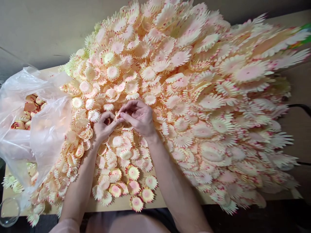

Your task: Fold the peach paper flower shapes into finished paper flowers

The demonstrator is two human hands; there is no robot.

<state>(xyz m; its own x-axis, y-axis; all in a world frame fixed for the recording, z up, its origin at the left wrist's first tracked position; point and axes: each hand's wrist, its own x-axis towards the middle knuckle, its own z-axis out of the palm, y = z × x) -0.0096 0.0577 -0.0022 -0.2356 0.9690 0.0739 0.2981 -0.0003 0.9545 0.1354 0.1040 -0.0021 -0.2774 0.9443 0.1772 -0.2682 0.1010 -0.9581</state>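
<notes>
A large heap of pale cream and pink flower-shaped pieces [204, 129] with red-tipped petals covers most of the table. Over its left middle, my left hand [105, 125] and my right hand [139, 118] meet fingertip to fingertip. Both pinch a small pale piece [117, 116] between them, partly hidden by the fingers; it looks like one of the flower pieces. Smaller flower pieces [133, 187] lie between my forearms, near the front edge.
At the left sits a clear plastic bag [51, 129] with folded reddish and cream pieces [30, 106] showing in its opening. A clear round item [9, 212] is at the lower left corner. A wall [48, 29] rises behind, and dark cables show at the right.
</notes>
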